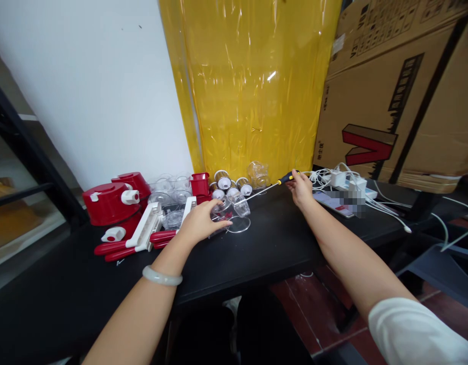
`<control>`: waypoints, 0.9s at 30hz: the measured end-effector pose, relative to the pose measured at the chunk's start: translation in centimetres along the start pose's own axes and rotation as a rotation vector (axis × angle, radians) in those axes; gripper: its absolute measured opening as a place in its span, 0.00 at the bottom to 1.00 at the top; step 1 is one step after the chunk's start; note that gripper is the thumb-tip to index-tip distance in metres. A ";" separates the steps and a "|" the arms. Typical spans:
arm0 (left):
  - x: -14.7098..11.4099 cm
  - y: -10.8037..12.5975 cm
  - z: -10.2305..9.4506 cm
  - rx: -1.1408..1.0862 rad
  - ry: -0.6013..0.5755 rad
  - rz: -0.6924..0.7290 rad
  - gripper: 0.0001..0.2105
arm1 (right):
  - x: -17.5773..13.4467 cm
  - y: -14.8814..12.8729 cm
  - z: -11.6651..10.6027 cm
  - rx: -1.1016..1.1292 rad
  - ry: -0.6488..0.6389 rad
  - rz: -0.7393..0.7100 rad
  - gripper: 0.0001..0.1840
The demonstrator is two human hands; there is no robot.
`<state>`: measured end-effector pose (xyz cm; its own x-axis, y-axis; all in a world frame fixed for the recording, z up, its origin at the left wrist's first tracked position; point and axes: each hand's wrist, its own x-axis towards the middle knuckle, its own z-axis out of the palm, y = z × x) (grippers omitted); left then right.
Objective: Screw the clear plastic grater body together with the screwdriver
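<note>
My left hand (202,220) is closed around a clear plastic part (240,204), thumb and fingers on its left side, a little above the black table. In my right hand (299,188) is a screwdriver (285,178) with a black and yellow handle. Its long metal shaft points left and down, and the tip meets the clear part; whether it sits on a screw is too small to tell. Below the part a clear round piece (239,224) lies on the table. Close to my left wrist are white pieces with red handles (146,228).
Red housings (108,203) stand at the left, beside clear plastic bowls (171,190) and red square cups (200,185). Several small cylinders (222,179) lie before the yellow sheet (257,91). A phone (335,204), white cables with chargers (337,177) and a large cardboard box (386,111) are at right.
</note>
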<state>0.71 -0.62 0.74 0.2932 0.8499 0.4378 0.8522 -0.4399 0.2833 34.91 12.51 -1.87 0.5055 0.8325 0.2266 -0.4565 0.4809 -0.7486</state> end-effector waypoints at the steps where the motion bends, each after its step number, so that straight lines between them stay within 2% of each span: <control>1: 0.0 0.0 0.0 0.000 -0.002 -0.001 0.31 | -0.1 -0.1 0.0 0.018 -0.001 0.016 0.20; 8: 0.0 0.0 0.0 -0.004 0.000 0.003 0.31 | -0.2 -0.4 0.0 0.087 0.009 0.081 0.07; 16: 0.0 0.1 0.0 -0.001 -0.007 -0.002 0.31 | -0.2 -0.3 0.2 0.063 -0.003 0.098 0.08; 22: 0.0 0.0 0.0 0.000 0.002 0.000 0.31 | -0.1 -0.1 0.3 -0.017 -0.025 0.023 0.17; 27: 0.0 0.0 -0.1 -0.002 0.005 -0.002 0.30 | 0.0 -0.3 0.1 0.003 0.017 0.041 0.13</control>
<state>0.70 -0.68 0.81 0.2892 0.8496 0.4410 0.8521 -0.4384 0.2858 34.92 12.40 -1.60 0.4987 0.8469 0.1846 -0.4794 0.4470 -0.7552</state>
